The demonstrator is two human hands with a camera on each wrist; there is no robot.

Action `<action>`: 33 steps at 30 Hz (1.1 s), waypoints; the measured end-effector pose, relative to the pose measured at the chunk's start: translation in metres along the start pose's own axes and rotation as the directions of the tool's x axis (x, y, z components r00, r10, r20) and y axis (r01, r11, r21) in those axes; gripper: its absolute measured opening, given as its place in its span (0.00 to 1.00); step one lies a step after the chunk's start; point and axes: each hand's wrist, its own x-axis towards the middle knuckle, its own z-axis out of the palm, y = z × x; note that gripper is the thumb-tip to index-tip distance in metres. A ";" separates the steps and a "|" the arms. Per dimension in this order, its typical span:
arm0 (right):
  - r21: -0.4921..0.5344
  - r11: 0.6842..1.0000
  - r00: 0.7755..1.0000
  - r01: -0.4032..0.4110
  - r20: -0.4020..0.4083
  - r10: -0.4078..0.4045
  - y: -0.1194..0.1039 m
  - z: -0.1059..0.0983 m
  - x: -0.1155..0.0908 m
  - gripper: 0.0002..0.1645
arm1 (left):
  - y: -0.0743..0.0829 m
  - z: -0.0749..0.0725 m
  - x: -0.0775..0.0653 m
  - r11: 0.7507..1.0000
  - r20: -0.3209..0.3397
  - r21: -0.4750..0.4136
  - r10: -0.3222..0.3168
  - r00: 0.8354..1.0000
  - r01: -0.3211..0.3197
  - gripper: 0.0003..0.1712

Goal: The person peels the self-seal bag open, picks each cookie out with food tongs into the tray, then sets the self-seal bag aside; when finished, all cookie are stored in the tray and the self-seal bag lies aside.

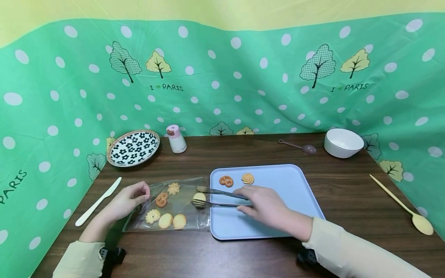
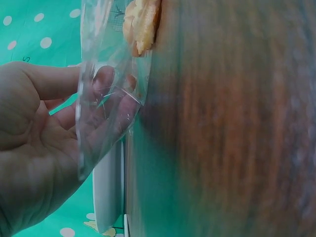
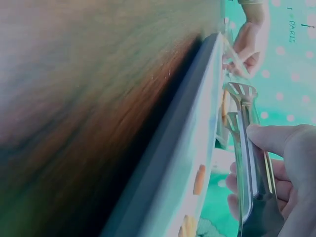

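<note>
My left hand (image 1: 126, 202) pinches the left edge of a clear plastic bag (image 1: 135, 221), also seen as a clear film (image 2: 89, 143) over the fingers in the left wrist view. Under the plastic lie round cookies (image 1: 179, 221), flower-shaped cookies (image 1: 152, 216) and a pretzel (image 1: 161, 200). Metal tongs (image 1: 226, 204) with fork-like tips are gripped in my right hand (image 1: 265, 206), their two arms apart. Those tips reach the bag's right end, around a pale round cookie (image 1: 199, 197); contact is unclear. Beneath the right hand is a blue tray (image 1: 295, 189), bearing a pretzel (image 1: 226, 181) and a swirl cookie (image 1: 247, 178).
A flower-patterned plate (image 1: 133, 148) and a pink-capped shaker (image 1: 176, 139) stand at the back left. A white knife (image 1: 99, 201) lies left. Further right are a purple spoon (image 1: 299, 146), a white bowl (image 1: 343, 143) and a long yellow spoon (image 1: 403, 204).
</note>
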 end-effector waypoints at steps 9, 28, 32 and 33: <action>0.000 0.996 0.994 -0.093 -0.052 0.092 0.018 -0.022 -0.026 0.25 | -0.001 0.001 0.000 1.000 0.002 -0.006 0.010 1.000 -0.010 0.03; -0.089 0.935 0.931 -0.344 -0.164 0.327 0.086 -0.057 -0.091 0.25 | 0.000 0.000 0.002 0.999 0.005 -0.005 0.034 0.999 -0.033 0.03; -0.093 0.919 0.919 -0.384 -0.139 0.370 0.098 -0.057 -0.097 0.26 | 0.000 0.000 0.002 1.000 0.002 -0.003 0.030 1.000 -0.030 0.04; -0.093 0.915 0.916 -0.392 -0.129 0.380 0.100 -0.057 -0.097 0.27 | 0.000 0.000 0.002 1.000 0.002 -0.002 0.028 1.000 -0.028 0.03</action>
